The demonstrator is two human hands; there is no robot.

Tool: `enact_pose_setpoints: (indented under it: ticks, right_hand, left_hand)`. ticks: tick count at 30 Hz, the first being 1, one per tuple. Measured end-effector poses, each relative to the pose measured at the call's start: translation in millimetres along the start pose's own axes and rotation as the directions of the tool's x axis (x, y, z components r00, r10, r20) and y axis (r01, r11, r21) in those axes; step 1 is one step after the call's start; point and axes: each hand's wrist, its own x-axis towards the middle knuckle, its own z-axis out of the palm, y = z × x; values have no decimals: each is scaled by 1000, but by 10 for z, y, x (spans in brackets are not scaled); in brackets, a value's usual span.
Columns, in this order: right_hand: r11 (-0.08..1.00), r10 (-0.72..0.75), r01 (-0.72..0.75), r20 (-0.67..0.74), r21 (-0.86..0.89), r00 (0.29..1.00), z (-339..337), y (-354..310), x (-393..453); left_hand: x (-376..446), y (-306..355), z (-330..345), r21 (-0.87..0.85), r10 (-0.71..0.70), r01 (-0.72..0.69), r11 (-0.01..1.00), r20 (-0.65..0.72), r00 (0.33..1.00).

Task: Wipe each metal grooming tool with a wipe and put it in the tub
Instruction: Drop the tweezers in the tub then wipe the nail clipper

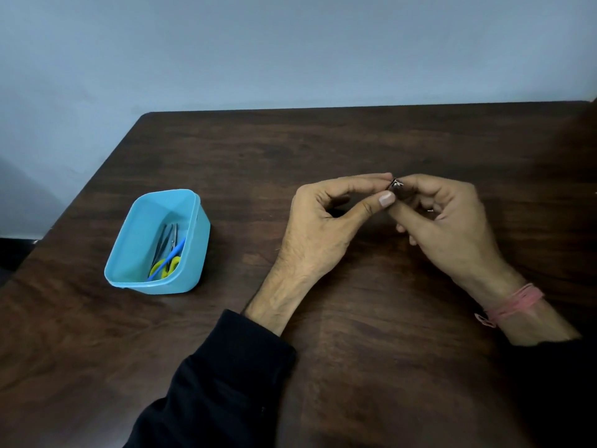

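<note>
A small metal grooming tool (395, 184) is held between both hands above the middle right of the table; most of it is hidden by fingers. My left hand (326, 221) pinches one end between thumb and forefinger. My right hand (452, 221) curls its fingers round the other end. No wipe shows in view. A light blue plastic tub (135, 227) stands on the table to the left, well apart from the hands. Inside it lie small scissors with yellow handles (166, 265), a blue-handled tool (176, 253) and thin metal tools (164, 240).
The dark wooden table (323, 367) ends at a far edge near a pale blue wall and at a slanted left edge beyond the tub. A pink thread band (513, 302) circles my right wrist. Both sleeves are black.
</note>
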Motion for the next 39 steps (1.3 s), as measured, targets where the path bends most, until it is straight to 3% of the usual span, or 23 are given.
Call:
enact_pose_setpoints:
  ticks: [7,19,23,27,30,33,36,39]
  right_hand:
    - [997,-22,24,25,-74,999,25,6,-16]
    - [996,-27,23,-46,-85,999,32,39,-1]
    - [993,-70,64,-56,-97,996,24,15,-41]
    - [992,-85,81,-36,-100,996,93,-67,-120]
    - [993,-92,91,-6,-80,996,194,-121,-193]
    - [992,-108,110,34,-59,994,337,-212,-259]
    - [994,-111,111,36,-7,993,545,-340,-306]
    - [992,-116,114,49,51,992,776,-488,-348]
  left_hand:
    - [-46,40,-3,37,-10,17,999,-198,980]
    - [-77,72,-23,-2,-109,110,994,-187,976]
    - [-215,246,-101,133,-36,71,988,-247,968]
    - [-497,555,-504,287,117,19,958,-450,885]
    - [-759,801,-1031,461,208,109,881,-583,786]
    - [-916,985,-1518,547,167,338,766,-677,717]
    - [-897,1015,-1801,638,56,551,538,-679,732]
    - [-757,1009,-1818,732,-14,608,307,-635,772]
